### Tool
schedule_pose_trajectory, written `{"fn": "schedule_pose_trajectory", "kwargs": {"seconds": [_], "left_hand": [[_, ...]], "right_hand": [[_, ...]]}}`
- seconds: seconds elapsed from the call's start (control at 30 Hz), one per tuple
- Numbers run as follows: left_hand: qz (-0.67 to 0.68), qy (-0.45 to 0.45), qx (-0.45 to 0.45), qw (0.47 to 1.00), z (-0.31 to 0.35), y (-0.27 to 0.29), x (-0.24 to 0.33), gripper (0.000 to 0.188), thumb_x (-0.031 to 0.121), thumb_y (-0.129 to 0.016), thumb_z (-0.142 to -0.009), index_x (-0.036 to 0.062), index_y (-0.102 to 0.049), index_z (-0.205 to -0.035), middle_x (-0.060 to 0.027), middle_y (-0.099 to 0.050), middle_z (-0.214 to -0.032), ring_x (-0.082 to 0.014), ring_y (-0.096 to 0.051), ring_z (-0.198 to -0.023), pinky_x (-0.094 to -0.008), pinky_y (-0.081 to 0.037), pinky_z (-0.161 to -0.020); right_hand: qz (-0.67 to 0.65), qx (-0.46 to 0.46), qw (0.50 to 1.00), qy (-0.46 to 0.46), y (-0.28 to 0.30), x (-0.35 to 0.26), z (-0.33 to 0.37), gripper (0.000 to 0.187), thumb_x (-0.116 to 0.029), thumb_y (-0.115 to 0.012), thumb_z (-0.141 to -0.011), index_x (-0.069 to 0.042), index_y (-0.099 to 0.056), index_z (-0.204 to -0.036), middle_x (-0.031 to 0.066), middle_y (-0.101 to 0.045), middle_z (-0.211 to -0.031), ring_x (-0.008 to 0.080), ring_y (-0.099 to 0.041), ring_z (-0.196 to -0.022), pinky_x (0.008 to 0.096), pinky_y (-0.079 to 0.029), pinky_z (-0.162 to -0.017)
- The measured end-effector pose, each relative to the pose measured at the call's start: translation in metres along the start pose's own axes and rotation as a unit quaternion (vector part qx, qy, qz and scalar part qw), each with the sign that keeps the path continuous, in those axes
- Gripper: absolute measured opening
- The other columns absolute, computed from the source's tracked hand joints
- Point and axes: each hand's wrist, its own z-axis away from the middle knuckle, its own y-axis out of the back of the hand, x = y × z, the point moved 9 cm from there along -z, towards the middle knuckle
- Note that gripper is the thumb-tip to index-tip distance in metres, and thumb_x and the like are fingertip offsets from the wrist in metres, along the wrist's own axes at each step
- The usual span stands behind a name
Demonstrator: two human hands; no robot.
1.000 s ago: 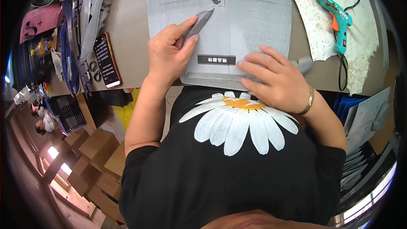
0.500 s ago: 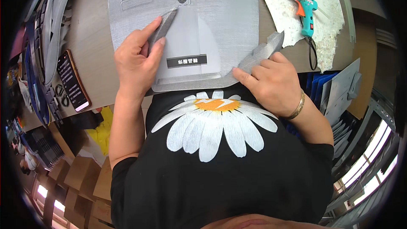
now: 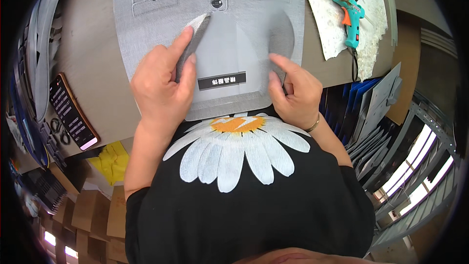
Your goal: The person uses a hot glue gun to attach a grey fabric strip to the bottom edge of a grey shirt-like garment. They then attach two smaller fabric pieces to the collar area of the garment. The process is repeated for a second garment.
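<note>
A grey sheet [image 3: 161,24] printed like a denim shirt front, with pockets and a dark round button [image 3: 216,3], lies on the table. Its collar end points toward me, around a pale inner panel with a black label [image 3: 234,78]. Between the thumb and forefinger of my left hand [image 3: 161,85] is the left collar flap [image 3: 199,38], raised along its edge. My right hand [image 3: 298,90] pinches the right collar flap [image 3: 282,34] near its base; that flap stands up, its upper part blurred.
To the right, a teal glue gun [image 3: 352,19] with an orange trigger rests on a stained white sheet [image 3: 320,39]. A phone [image 3: 73,110] lies at the left table edge, beside grey strips [image 3: 51,44]. Cardboard boxes [image 3: 90,210] stand low left; flat panels [image 3: 376,98] stand at right.
My right hand has moved inward and turned, and the right collar flap now stands upright instead of lying out to the right. My left hand keeps its flap. The whole view has shifted slightly.
</note>
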Motion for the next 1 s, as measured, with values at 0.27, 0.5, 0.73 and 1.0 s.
{"fn": "schedule_pose_trajectory", "kwargs": {"seconds": [0.27, 0.5, 0.73, 1.0], "left_hand": [[-0.014, -0.024, -0.026, 0.999, -0.001, 0.0, 0.001, 0.055, -0.003, -0.072, -0.072, 0.0093, -0.07, -0.126, -0.003, -0.039, -0.062, -0.0181, -0.043, -0.054, -0.0326, -0.036, -0.051], [-0.01, -0.025, -0.038, 0.999, -0.003, -0.002, 0.001, 0.055, -0.002, -0.072, -0.073, 0.0064, -0.069, -0.127, -0.0032, -0.039, -0.063, -0.018, -0.043, -0.054, -0.0317, -0.035, -0.05], [-0.026, -0.018, -0.048, 0.998, -0.008, -0.002, 0.005, 0.052, -0.001, -0.073, -0.077, 0.0106, -0.07, -0.128, -0.0008, -0.035, -0.062, -0.0136, -0.037, -0.053, -0.0286, -0.033, -0.05], [-0.036, 0.012, -0.058, 0.998, -0.011, -0.001, 0.004, 0.053, 0.0, -0.072, -0.077, 0.0127, -0.069, -0.128, -0.0046, -0.054, -0.065, -0.0171, -0.05, -0.053, -0.0322, -0.043, -0.053]], "right_hand": [[-0.007, -0.013, 0.999, -0.033, -0.017, -0.001, -0.012, 0.059, 0.003, -0.068, -0.075, -0.001, -0.062, -0.133, 0.0013, -0.04, -0.054, 0.0173, -0.044, -0.043, 0.0325, -0.037, -0.045], [-0.017, -0.044, 0.997, 0.059, -0.026, -0.01, -0.023, 0.058, 0.002, -0.071, -0.078, 0.002, -0.06, -0.135, 0.0007, -0.038, -0.052, 0.0139, -0.04, -0.041, 0.0292, -0.034, -0.044], [0.027, -0.059, 0.993, 0.094, -0.021, -0.012, -0.04, 0.048, -0.003, -0.074, -0.08, -0.003, -0.067, -0.127, 0.0023, -0.046, -0.055, 0.0158, -0.045, -0.044, 0.0311, -0.036, -0.046], [-0.068, 0.014, 0.992, 0.106, -0.021, -0.003, -0.037, 0.038, -0.004, -0.073, -0.083, -0.002, -0.071, -0.121, 0.0037, -0.05, -0.058, 0.0157, -0.044, -0.047, 0.0303, -0.036, -0.047]]}}
